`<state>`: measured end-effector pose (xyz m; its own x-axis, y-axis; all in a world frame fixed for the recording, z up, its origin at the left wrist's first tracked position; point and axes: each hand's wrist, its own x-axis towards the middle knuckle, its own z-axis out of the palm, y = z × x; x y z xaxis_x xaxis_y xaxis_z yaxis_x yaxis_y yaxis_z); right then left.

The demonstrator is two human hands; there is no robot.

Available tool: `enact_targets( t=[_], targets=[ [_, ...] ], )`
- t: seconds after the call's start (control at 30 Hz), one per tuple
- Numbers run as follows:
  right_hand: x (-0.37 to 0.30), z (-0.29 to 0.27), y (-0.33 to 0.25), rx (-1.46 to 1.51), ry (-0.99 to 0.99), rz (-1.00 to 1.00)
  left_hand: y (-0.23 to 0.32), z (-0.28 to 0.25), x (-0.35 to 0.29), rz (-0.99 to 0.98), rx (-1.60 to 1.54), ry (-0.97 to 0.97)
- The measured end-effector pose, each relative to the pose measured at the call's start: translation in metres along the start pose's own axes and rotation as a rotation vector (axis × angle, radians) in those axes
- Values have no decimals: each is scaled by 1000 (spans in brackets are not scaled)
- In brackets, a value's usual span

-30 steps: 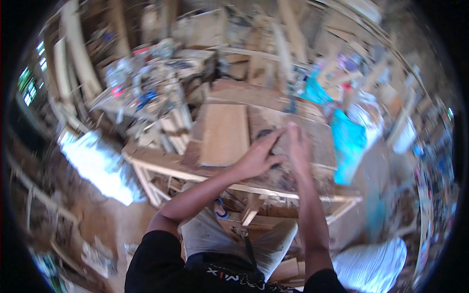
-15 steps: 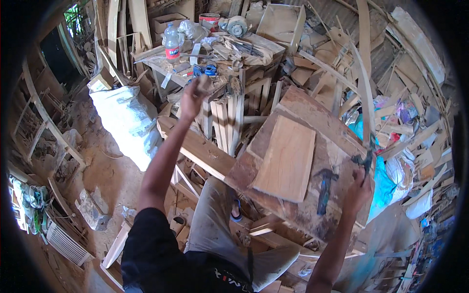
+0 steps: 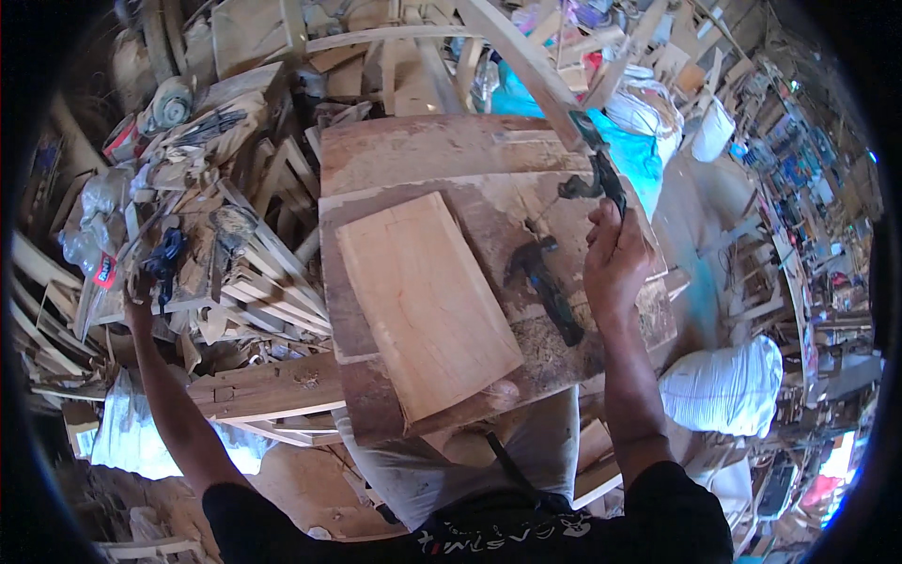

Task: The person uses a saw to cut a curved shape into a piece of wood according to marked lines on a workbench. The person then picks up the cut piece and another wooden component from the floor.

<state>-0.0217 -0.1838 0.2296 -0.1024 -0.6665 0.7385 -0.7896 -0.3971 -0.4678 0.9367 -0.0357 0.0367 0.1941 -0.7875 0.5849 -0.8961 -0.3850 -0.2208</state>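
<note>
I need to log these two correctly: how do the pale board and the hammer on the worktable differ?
The pale board is broad and flat, while the hammer is slim, with a head at its far end. The board is light wood; the hammer is dark. The board covers much more of the worktable than the hammer. Both lie on the worktable, and neither is held.

We see a pale board [image 3: 427, 301] lying flat and aslant, its near end by the workbench's [image 3: 399, 150] front edge. Right of it lies a dark hammer [image 3: 550, 289], handle toward the front; a dark metal tool [image 3: 601, 167] sits by the right edge.
</note>
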Motion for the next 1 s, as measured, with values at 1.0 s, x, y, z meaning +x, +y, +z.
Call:
enact_targets(
  t=[1.0],
  targets=[
    [-106,-73,61,-244,-599,-309,664,-468,-150,71,-1684,-374]
  ],
)
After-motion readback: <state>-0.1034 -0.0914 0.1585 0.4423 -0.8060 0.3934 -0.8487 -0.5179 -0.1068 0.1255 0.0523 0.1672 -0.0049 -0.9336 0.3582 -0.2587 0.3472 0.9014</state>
